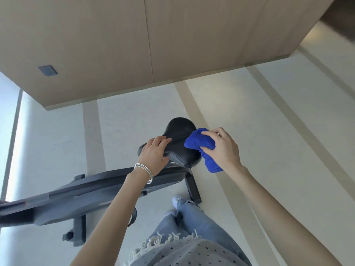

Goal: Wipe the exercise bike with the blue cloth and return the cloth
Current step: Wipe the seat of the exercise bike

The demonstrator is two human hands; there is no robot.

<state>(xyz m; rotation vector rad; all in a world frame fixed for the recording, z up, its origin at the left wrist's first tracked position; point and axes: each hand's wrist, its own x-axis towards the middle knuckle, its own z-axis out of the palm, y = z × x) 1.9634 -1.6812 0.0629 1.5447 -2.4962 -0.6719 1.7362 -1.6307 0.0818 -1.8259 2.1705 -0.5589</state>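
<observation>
Grey exercise bike (96, 192): left hand (153, 152) steadies the saddle (178, 129), fingers together on top, thumb under its rim, while the blue cloth (199, 144), bunched against the saddle's right edge and clamped in the fingers of the right hand (221, 148), should sweep in firm, overlapping strokes.

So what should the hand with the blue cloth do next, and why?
Probably slide the blue cloth leftward across the top of the black saddle. The right hand grips it bunched at the saddle's right edge, with the seat top bare beside it, and the left hand holds the saddle's other side, seemingly steadying it.
</observation>
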